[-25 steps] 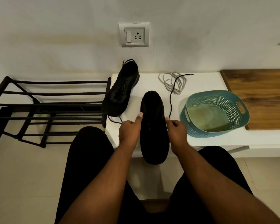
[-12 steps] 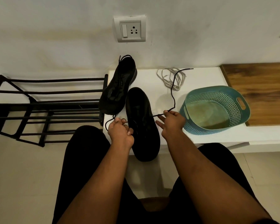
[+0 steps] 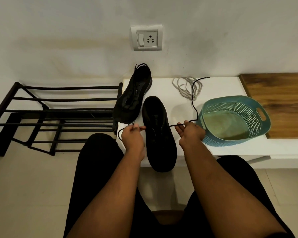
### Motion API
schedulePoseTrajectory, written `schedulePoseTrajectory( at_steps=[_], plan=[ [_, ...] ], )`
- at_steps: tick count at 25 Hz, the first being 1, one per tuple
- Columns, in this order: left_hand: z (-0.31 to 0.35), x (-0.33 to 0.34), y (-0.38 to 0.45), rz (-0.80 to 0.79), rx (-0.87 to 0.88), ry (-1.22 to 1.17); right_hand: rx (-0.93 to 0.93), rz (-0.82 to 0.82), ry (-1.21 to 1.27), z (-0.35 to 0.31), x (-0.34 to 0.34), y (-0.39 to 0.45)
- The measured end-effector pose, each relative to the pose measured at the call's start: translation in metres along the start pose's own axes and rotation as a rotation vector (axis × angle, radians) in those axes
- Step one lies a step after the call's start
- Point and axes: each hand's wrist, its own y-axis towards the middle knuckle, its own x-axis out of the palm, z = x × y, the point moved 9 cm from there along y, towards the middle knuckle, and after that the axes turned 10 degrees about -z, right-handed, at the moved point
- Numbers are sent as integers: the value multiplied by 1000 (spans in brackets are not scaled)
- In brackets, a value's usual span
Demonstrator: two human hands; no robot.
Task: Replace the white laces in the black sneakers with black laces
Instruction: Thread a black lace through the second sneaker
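Near sneaker [image 3: 159, 134] lies lengthwise at the front edge of the white table [image 3: 230, 150], its near end overhanging that edge. Left hand [image 3: 132, 136] pinches one end of the black lace [image 3: 193, 100] just left of the shoe, fingers curled on it; a loop of the lace hangs below the hand off the table's left edge. Right hand [image 3: 190, 132] pinches the other run just right of the shoe, thumb and fingers closed on it. From there the lace climbs past the basket [image 3: 234, 107] rim toward the back edge, crossing the white laces [image 3: 185, 88] heaped there. Whether the lace passes through the eyelets cannot be made out; the upper is too dark. Second sneaker [image 3: 132, 95] sits at the back-left corner, touching or nearly touching the first. The basket stands close against the right hand. Rack [image 3: 55, 115] stands left of the table; socket [image 3: 147, 38] on the wall above.
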Motion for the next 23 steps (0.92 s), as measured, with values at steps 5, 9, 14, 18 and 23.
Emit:
schedulePoseTrajectory(
  at_steps=[5, 9, 14, 18, 23],
  plan=[
    [48, 6, -36, -163, 140, 559, -281, -89, -705, -4, -15, -41],
    [29, 51, -63, -627, 6, 417, -535, -692, -1066, 19, 37, -96],
    [10, 51, -58, -712, -26, 380, -396, -760, -964, 29, 45, -94],
    [13, 54, -53, -751, -3, 222, -291, -735, -817, 39, 45, -91],
    [22, 46, -36, -655, 139, 226, -67, -454, -415, 30, 24, -52]
  ],
)
